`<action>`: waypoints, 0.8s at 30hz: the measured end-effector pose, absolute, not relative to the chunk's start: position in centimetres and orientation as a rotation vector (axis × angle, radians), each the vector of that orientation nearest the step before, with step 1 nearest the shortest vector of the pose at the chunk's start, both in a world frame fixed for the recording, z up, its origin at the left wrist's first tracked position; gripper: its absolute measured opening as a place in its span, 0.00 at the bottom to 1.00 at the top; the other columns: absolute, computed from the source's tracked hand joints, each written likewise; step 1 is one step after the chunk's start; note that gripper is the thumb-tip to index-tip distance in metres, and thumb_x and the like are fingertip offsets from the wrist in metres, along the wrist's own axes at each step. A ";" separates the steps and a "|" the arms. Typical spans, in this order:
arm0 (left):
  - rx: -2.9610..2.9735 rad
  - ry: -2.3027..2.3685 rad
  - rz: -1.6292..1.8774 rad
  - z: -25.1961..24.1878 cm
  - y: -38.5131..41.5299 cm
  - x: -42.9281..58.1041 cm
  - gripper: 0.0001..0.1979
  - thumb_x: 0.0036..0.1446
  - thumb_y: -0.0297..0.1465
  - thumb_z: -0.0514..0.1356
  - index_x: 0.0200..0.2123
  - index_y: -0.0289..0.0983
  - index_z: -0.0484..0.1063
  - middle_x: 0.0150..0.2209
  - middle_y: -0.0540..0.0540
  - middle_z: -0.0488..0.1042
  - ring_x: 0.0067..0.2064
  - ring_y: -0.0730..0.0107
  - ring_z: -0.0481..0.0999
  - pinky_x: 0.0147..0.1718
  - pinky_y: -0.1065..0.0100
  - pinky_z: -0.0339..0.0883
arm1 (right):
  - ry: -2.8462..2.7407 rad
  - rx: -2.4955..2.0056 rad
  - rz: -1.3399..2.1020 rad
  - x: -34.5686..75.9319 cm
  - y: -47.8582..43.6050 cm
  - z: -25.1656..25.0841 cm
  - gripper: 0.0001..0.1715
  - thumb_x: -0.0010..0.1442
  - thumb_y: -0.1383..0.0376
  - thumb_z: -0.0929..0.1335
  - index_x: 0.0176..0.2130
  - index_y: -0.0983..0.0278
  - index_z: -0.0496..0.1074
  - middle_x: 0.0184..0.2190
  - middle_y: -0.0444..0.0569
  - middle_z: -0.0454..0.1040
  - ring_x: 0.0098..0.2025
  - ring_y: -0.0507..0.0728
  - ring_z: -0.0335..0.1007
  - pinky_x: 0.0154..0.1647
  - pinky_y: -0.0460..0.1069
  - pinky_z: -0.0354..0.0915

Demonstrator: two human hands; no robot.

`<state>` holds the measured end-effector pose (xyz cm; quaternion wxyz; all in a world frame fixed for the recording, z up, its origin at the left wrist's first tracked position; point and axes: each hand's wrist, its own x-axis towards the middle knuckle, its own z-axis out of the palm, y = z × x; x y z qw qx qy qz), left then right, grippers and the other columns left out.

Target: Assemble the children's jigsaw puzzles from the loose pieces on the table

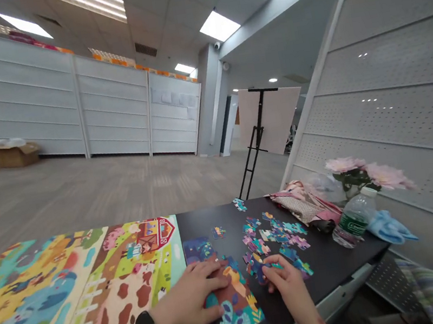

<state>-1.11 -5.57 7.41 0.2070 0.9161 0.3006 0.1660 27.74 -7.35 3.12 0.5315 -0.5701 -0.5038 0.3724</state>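
Left hand point(193, 300) lies open and flat on a part-built jigsaw section point(238, 312); right hand point(285, 282) pinches a small puzzle piece point(274, 266). Loose pieces point(277, 234) sit at its 12 o'clock on the black table point(330, 259). Risk: a careless wrist sweep could scatter them or tip the water bottle point(353, 220) at 2 o'clock. Bottle's green label unreadable.
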 end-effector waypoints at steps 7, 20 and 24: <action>2.555 0.761 0.445 7.7 -6.1 -0.5 0.19 0.55 0.39 0.70 0.51 0.54 0.77 0.62 0.52 0.69 0.62 0.49 0.68 0.61 0.51 0.58 | -1.225 -1.378 0.818 27.7 -7.9 2.3 0.28 0.50 0.45 0.75 0.44 0.57 0.74 0.19 0.39 0.66 0.26 0.57 0.67 0.24 0.48 0.62; 2.454 1.073 0.617 5.4 -4.5 -0.7 0.40 0.43 0.50 0.73 0.57 0.40 0.70 0.58 0.40 0.72 0.57 0.46 0.70 0.59 0.50 0.61 | -1.773 -1.370 0.727 24.4 -0.1 3.9 0.15 0.52 0.59 0.70 0.40 0.60 0.81 0.30 0.46 0.79 0.32 0.58 0.73 0.36 0.51 0.68; 2.453 1.063 0.619 5.3 -4.4 -0.7 0.39 0.45 0.53 0.71 0.57 0.41 0.70 0.58 0.40 0.71 0.57 0.47 0.69 0.59 0.50 0.61 | -1.920 -1.420 0.700 23.7 1.3 4.1 0.12 0.51 0.64 0.68 0.36 0.61 0.79 0.25 0.43 0.76 0.28 0.56 0.71 0.30 0.48 0.65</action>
